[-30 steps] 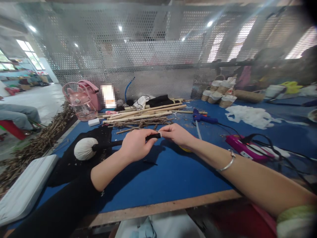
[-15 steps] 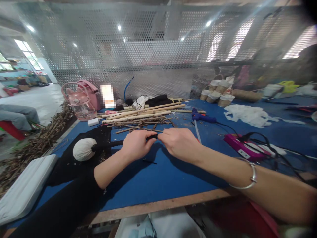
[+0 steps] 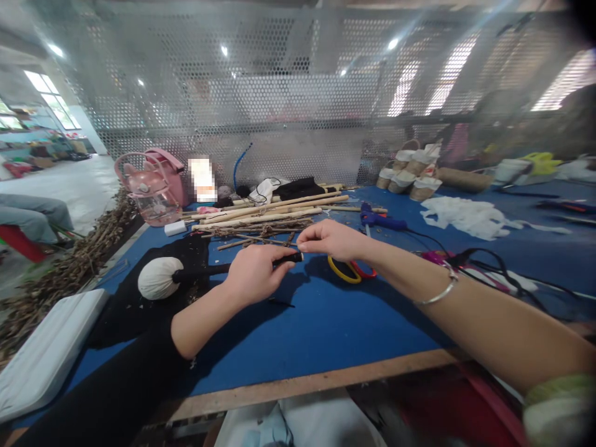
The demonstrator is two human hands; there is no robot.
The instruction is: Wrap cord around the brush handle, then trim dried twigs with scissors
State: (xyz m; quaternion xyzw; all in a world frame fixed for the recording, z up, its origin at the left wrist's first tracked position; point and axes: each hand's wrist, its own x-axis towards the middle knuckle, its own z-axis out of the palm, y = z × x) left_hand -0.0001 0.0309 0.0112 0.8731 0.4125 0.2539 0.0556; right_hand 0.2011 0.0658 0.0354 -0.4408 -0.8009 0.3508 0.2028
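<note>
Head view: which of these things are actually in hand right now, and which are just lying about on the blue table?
In hand:
- black stick with a white padded ball on its end, gripped by the left hand
- right hand pinching at the stick's tip

Lying about:
- scissors
- blue glue gun
- bamboo sticks
- pink bottle
- white cloth
- blue table

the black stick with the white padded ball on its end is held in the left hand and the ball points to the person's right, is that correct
Not quite: in the head view the left hand does grip the black stick, but its white padded ball points to the person's left. The right hand pinches at the stick's other end.
</note>
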